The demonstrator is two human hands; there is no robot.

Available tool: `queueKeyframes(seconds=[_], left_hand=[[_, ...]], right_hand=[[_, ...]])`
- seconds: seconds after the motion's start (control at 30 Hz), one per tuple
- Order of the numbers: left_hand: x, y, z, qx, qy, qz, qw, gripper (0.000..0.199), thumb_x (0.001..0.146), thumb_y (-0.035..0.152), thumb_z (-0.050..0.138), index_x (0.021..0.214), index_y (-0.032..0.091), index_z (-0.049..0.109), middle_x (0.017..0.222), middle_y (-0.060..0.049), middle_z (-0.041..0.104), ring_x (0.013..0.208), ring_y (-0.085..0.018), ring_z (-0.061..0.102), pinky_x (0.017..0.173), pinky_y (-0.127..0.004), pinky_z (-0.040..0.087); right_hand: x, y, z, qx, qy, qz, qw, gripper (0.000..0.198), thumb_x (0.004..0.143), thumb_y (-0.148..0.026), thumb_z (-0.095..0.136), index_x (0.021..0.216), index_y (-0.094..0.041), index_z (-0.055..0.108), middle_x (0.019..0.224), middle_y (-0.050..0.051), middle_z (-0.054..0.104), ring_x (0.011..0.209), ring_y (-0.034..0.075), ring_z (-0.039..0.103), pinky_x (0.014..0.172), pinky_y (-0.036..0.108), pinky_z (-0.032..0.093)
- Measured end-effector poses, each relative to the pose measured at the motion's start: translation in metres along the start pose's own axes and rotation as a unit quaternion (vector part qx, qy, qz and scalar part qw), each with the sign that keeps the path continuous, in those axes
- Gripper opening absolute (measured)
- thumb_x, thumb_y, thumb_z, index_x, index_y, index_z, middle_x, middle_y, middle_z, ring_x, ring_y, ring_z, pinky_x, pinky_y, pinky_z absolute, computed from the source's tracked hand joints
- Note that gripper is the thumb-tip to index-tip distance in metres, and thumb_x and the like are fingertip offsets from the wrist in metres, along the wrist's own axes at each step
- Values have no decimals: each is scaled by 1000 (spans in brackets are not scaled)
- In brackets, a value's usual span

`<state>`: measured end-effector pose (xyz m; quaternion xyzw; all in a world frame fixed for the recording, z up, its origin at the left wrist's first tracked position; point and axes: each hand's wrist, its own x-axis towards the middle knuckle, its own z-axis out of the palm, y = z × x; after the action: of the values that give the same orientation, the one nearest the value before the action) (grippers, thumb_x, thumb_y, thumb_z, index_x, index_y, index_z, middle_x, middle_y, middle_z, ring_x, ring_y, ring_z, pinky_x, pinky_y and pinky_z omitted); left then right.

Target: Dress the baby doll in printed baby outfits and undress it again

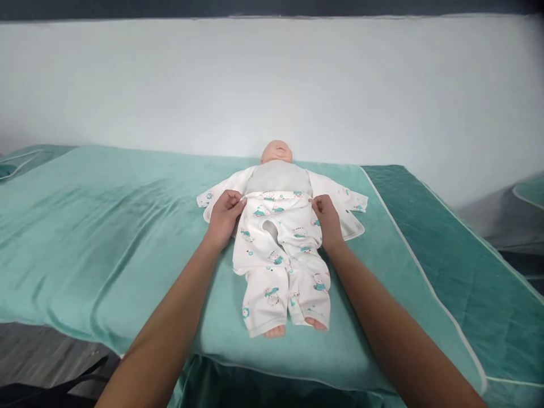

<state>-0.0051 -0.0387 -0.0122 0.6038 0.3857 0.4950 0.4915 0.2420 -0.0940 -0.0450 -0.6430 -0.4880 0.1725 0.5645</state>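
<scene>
A baby doll [277, 152] lies on its back, head toward the wall and feet toward me. It wears a white printed shirt [340, 195] spread open at both sides, with its grey torso [279, 177] bare between the halves. White baby pants [276, 258] with small green animal prints cover its legs, and the toes show at the cuffs. My left hand [226, 218] pinches the waistband at its left corner. At the opposite corner, my right hand [327, 220] pinches the same waistband. An open slit at the crotch shows grey beneath.
A light green sheet [106, 238] covers the bed under the doll. Darker green cloth [459, 249] extends on the right. A white wall [272, 85] stands behind the bed. Thin white straps [25, 158] lie at the far left, and a dark strap [80, 377] hangs near the floor.
</scene>
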Motion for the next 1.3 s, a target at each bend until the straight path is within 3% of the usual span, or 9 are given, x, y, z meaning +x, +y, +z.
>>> queueKeyframes(seconds=[0.3,0.4,0.53,0.7,0.83,0.97,1.03,1.1,1.3], left_hand=[[27,21,31,70,92,123,986,13,83,30,61,82,22,50,73,3,50,68,-13,47,65,-25,38],[36,13,37,50,96,101,989,14,81,28,62,80,22,50,68,4,47,63,-12,44,62,-25,36],[34,0,28,13,56,41,997,18,79,36,67,78,21,56,74,2,56,67,-12,50,64,-25,39],[28,-5,13,-30,-5,-2,1000,20,78,40,68,82,21,63,79,1,61,68,-13,52,64,-26,43],[28,-3,12,36,15,77,996,14,77,33,68,84,22,63,94,-1,62,83,-15,57,74,-27,47],[32,2,15,141,8,191,971,9,85,31,61,85,23,63,101,-4,60,97,-18,57,85,-31,47],[36,6,16,176,-13,224,958,11,88,32,58,84,22,61,100,-4,61,100,-19,57,88,-33,46],[40,10,18,191,-21,221,956,13,89,33,56,83,22,60,100,-4,63,99,-19,58,88,-33,45],[63,11,23,206,28,99,973,19,88,39,56,81,22,54,72,2,55,69,-14,48,66,-28,39]], right_hand=[[6,16,-2,-1,43,60,997,27,81,-44,57,70,-23,43,66,-2,47,66,16,41,60,28,32],[6,14,-2,17,31,68,997,22,81,-40,56,72,-23,47,68,-1,51,66,16,44,59,28,35],[-1,-1,-2,95,-10,57,994,20,83,-42,57,86,-22,54,80,1,60,75,17,53,65,29,43],[0,-26,-7,88,-28,-51,994,22,85,-41,59,95,-22,57,97,4,58,92,18,54,79,31,45],[22,-43,-16,-2,-108,-153,982,25,80,-42,68,87,-22,54,95,2,54,93,18,51,84,32,42],[48,-62,-23,-59,-281,-185,940,29,81,-45,69,81,-21,53,91,1,51,83,16,47,77,30,39],[56,-68,-23,-75,-335,-177,922,30,83,-45,67,77,-20,52,90,1,51,82,16,47,75,30,38],[63,-68,-21,-83,-341,-159,923,32,85,-46,62,73,-20,50,85,0,51,78,15,46,71,29,35],[79,-36,3,65,-250,4,966,36,85,-55,58,77,-21,50,68,-4,47,63,12,42,60,25,33]])
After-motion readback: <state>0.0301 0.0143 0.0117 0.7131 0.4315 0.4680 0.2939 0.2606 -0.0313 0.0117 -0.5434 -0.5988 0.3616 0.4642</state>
